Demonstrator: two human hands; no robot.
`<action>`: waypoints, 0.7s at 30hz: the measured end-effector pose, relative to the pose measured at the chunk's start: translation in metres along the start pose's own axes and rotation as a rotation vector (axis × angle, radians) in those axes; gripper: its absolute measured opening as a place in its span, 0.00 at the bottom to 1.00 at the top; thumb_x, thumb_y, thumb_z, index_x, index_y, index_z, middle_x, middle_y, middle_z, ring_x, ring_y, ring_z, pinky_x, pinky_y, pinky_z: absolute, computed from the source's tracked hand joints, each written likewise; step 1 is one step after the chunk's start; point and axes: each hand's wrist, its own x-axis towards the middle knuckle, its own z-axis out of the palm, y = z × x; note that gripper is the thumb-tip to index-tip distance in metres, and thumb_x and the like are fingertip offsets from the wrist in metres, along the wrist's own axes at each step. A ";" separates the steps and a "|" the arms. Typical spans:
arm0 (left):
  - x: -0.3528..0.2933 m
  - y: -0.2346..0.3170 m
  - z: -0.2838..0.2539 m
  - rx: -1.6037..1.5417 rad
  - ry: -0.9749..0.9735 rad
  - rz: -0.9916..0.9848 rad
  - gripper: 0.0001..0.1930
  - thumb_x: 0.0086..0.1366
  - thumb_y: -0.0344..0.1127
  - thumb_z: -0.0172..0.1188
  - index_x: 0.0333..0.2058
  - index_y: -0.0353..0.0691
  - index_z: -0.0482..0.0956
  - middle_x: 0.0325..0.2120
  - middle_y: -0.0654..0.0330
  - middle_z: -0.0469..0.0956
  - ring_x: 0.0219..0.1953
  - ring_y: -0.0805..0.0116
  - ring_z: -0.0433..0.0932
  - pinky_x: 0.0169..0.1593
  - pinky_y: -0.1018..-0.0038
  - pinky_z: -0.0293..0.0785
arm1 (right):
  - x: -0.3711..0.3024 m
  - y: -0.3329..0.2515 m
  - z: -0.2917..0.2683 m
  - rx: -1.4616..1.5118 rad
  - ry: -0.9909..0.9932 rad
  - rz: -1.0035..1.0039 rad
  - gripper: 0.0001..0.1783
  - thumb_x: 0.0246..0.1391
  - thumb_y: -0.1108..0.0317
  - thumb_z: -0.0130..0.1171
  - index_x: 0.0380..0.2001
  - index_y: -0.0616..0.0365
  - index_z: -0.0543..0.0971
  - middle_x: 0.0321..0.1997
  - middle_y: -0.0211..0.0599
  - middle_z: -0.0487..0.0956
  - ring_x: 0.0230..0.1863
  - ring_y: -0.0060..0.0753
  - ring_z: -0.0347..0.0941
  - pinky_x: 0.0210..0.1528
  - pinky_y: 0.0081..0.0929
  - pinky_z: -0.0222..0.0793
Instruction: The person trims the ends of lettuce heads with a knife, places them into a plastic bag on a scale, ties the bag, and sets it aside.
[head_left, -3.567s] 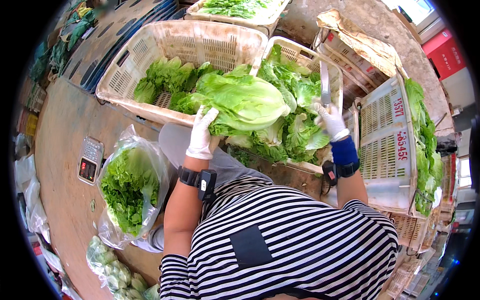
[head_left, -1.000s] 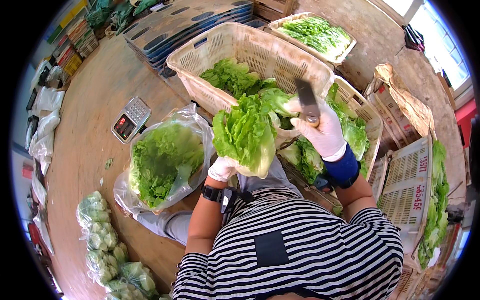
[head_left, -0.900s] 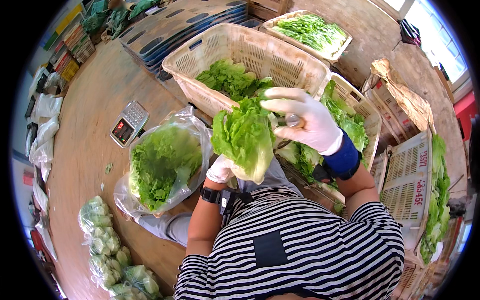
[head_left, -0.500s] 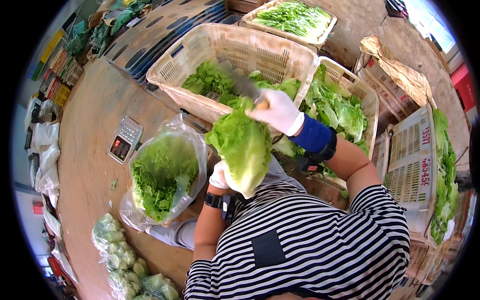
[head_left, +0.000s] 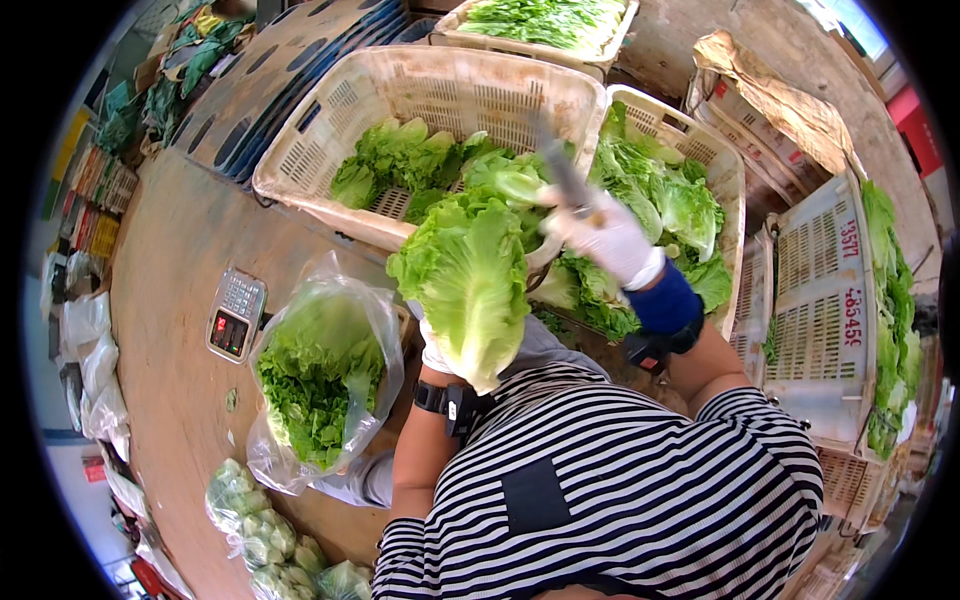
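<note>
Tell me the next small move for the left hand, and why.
I'd probably shift the lettuce toward the bag: the left hand is holding it, the bag sits just to its left with leafy greens inside, and the right hand has the knife pointed away.

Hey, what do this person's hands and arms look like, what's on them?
The left hand and right hand are both gloved in white. Each wrist has a black strap with a small dark box; the right also wears a wide blue band. The short sleeves are black-and-white striped.
</note>
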 end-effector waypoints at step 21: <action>0.003 0.003 0.043 0.285 -0.070 0.046 0.33 0.49 0.38 0.59 0.54 0.35 0.60 0.49 0.53 0.68 0.51 0.58 0.68 0.54 0.63 0.66 | -0.009 0.003 0.002 0.192 -0.103 0.173 0.24 0.44 0.66 0.62 0.45 0.56 0.66 0.23 0.25 0.68 0.14 0.14 0.58 0.14 0.14 0.53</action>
